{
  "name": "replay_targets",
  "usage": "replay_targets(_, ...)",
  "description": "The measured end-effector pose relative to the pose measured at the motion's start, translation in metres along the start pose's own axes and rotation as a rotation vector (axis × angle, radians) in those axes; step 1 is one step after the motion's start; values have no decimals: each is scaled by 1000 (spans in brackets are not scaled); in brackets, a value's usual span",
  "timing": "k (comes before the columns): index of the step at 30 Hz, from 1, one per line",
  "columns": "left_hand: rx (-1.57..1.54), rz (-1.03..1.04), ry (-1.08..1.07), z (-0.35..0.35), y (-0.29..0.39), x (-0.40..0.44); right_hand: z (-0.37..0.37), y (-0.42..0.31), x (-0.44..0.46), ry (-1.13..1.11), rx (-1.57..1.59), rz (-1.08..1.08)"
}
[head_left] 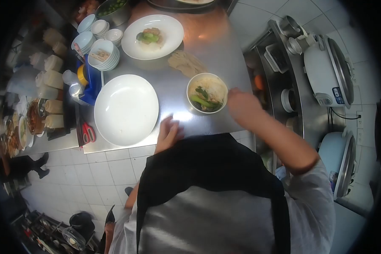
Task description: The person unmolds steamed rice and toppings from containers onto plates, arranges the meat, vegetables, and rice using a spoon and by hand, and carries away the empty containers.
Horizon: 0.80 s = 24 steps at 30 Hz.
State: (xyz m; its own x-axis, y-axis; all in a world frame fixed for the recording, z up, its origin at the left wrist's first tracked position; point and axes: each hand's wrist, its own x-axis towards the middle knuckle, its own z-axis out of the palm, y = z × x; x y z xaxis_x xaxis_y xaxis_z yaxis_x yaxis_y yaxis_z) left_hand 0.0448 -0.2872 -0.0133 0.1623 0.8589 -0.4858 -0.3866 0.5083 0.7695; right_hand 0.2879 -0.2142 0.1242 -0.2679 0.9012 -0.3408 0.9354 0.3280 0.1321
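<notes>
My right hand (pixel 242 108) is at the right rim of a white bowl (pixel 205 92) of rice, green vegetables and dark pieces; its fingers are closed and what they hold, if anything, is hidden. My left hand (pixel 169 131) hovers by the front edge of the steel table (pixel 178 103), holding nothing, fingers slightly curled and apart. To its left lies a large empty white plate (pixel 126 110). Behind, an oval white plate (pixel 170 31) carries a small mound of food with green leaves. A crumpled tan cloth (pixel 185 63) lies between that plate and the bowl.
Stacked small bowls (pixel 108 62), a blue holder (pixel 94 86) and red scissors (pixel 88 134) are at the left. Sauce bottles (pixel 53 80) stand farther left. Rice cookers (pixel 328 72) and shelves line the right. People's legs (pixel 29 166) show at the lower left.
</notes>
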Motion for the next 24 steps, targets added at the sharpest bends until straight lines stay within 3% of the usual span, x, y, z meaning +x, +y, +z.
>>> replay_targets(2, 237, 165, 21, 16, 4, 42, -4, -1, 10, 1, -33, 31)
replay_targets(4, 342, 179, 36, 34, 26, 63, -23, 11, -2, -3, -20, 125)
replay_targets(5, 399, 181, 40, 40, 32, 69, -39, 16, -15, 72, -34, 61)
replay_targets(8, 262, -119, -98, 52, 32, 83, -54, 7, -30, 46, -10, -5)
replay_targets(15, -285, -329, -133, 77, 2, 69, -6, -2, 8, 65, -17, -14)
replay_targets(19, -465, -249, -271, 94, -10, 72, 28, -21, 13, -11, 96, 6)
replay_targets(20, -446, -308, -258, 93, -9, 72, 46, -15, 20, 7, 192, 127)
replay_targets(24, -337, -448, -215, 93, 6, 65, -13, 13, -4, -17, 132, 106)
